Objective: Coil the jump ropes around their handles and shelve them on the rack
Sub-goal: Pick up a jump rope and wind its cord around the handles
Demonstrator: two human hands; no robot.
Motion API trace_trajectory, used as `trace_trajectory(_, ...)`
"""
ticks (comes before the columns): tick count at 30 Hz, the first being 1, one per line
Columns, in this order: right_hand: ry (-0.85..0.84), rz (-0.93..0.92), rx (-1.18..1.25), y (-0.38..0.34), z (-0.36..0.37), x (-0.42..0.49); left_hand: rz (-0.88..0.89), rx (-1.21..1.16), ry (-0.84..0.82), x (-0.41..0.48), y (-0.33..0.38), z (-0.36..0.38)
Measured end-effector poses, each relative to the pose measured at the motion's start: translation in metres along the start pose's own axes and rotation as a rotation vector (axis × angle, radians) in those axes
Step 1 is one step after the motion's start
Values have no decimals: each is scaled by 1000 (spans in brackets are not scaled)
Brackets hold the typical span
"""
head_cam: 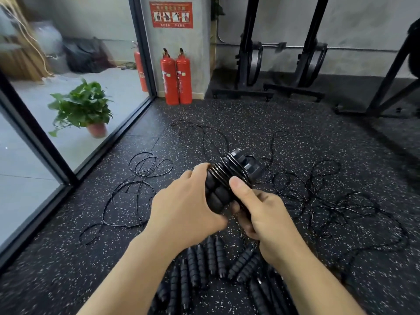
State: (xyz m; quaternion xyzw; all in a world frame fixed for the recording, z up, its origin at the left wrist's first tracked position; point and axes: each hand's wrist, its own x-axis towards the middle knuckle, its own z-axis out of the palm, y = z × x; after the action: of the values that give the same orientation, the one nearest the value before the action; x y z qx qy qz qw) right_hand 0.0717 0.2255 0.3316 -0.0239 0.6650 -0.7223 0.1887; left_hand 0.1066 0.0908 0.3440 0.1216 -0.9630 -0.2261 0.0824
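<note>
Item 1: handle pair (218,189), black ribbed foam, 2 pcs side by side, held mid-frame above the floor (272,123), betw. both hands. Long axis diagonal: butt ends low-left, twd the person; hard cap ends up-right, away, twd the black frames (247,53) at the back wall. On it, rope coil (227,170): thin black cord, several tight turns round the upper half of the pair, just below the caps; lower foam ribs bare. Grip: left hand (184,208) wraps the pair from the left, fingertips at the coil's lower edge, grasping it; right hand (261,214) has thumb pressed on the coil's right side, fingers curled under the pair, also grasping; cannot tell whether it pinches a cord end as well. Item 2: loose ropes (318,196), thin black, tangled on the floor beyond & right of the hands, w/ more loops at left. Item 3: spare handles (204,264), same foam type, many, lying on the floor under the wrists, mostly lengthwise away from the person. Bkgd: 2 fire extinguishers (176,78) upright by the pillar, red sign (171,14) above them; glass partition (34,178) at left, potted plant (84,108) behind it.
</note>
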Motion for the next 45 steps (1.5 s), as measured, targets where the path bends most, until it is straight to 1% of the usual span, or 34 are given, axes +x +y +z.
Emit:
trace_trajectory(4, -31, -16, 4, -3, -1, -2, -102, 11, 28, 0, 1, -1)
trace_trajectory(7, -75, -34, -120, -4, -2, -1, -161, -38, 60, 1, 4, -1)
trace_trajectory(9, -42, -104, -319, 0, -4, 3, -202, -70, 93, 4, 3, -2)
trace_trajectory(11, 54, -220, -657, 4, -8, 5, -240, -62, 131, 6, -1, -5)
trace_trajectory(13, 131, -301, -909, 5, -12, 2, -261, -19, 156, 8, -6, -9)
trace_trajectory(16, 196, -405, -1097, -6, -9, -10, -274, 49, 160, 7, -11, -9)
trace_trajectory(18, 222, -474, -1144, -13, -6, -15, -258, 145, 136, 7, -11, -6)
trace_trajectory(21, 249, -585, -1150, -19, -8, -15, -183, 298, 76, 8, -6, 0)
trace_trajectory(25, 284, -680, -1142, -22, -19, -7, -6, 453, -29, 3, 6, 3)
trace_trajectory(28, 306, -729, -1168, -20, -28, 2, 151, 515, -122, -3, 16, 4)
trace_trajectory(31, 257, -724, -1203, -17, -40, 8, 288, 522, -204, -7, 24, 4)
trace_trajectory(34, 157, -651, -1224, -16, -48, 12, 386, 490, -257, -11, 28, 4)
trace_trajectory(36, 99, -598, -1179, -16, -52, 16, 450, 469, -284, -13, 30, 5)
trace_trajectory(37, 53, -553, -1118, -15, -55, 16, 480, 456, -293, -14, 30, 5)
trace_trajectory(41, -164, -320, -657, -15, -68, 19, 582, 336, -274, -17, 31, 6)
trace_trajectory(43, -230, -193, -566, -13, -74, 19, 627, 277, -262, -19, 32, 7)
trace_trajectory(45, -332, -68, -502, -11, -78, 19, 656, 220, -251, -20, 35, 7)
